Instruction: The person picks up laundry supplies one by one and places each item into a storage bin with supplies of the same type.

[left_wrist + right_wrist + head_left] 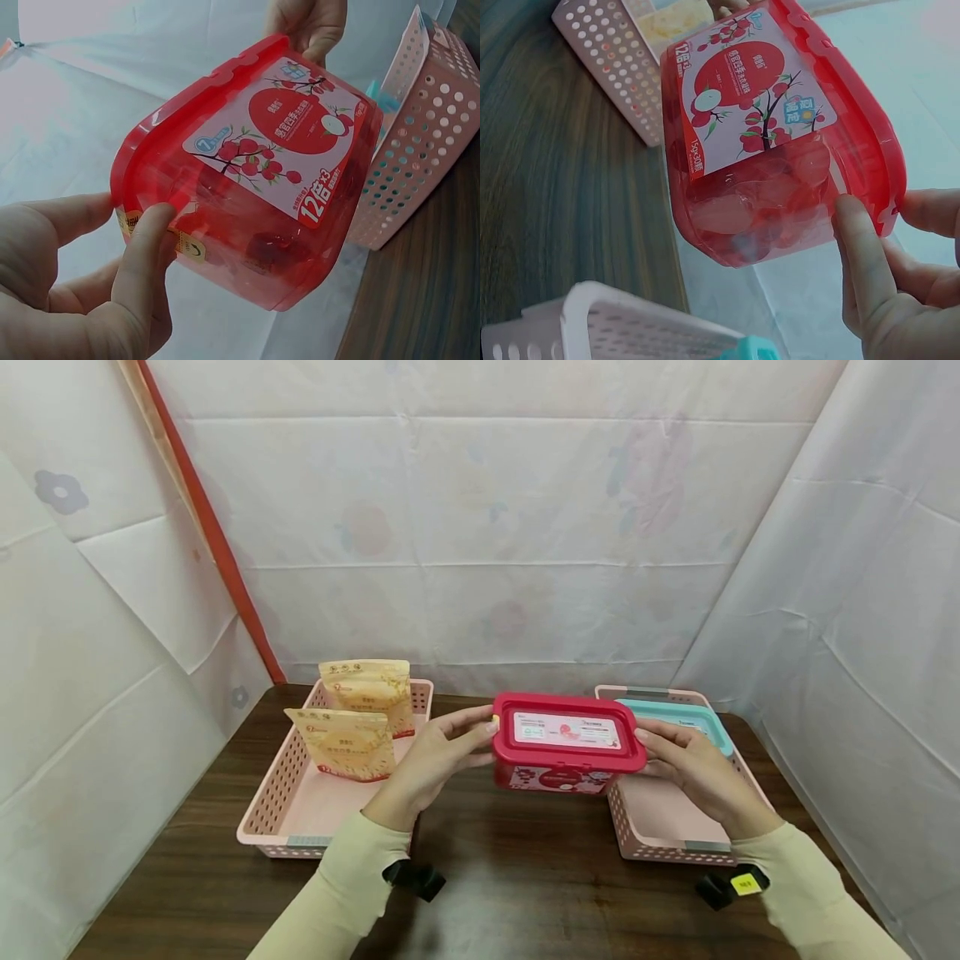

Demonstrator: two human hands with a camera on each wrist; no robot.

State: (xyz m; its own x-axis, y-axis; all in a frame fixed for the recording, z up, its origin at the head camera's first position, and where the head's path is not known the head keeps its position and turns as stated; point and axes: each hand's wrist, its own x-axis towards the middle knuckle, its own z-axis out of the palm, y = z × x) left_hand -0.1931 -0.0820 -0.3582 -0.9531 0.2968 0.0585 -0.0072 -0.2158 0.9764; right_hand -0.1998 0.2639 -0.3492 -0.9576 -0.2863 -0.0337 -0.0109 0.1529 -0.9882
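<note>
Between my two hands hangs a red lidded plastic box (567, 743), held above the table. Its clear red wall shows rounded pods inside, and a label with berries (289, 139) covers the front. My left hand (442, 756) grips the left end, thumb and fingers at the lid's rim. At the opposite end my right hand (693, 768) pinches the lid's rim and the wall below it. In the right wrist view the box (772, 180) is tilted by the camera's angle, and its lid stays on.
A pink basket (273, 793) on the left holds two upright yellow pouches (348, 743). On the right, another pink basket (660, 852) has a box with a turquoise lid (712, 727) at its back. Both baskets stand on a dark wooden table (517, 877), with white curtains (480, 527) behind.
</note>
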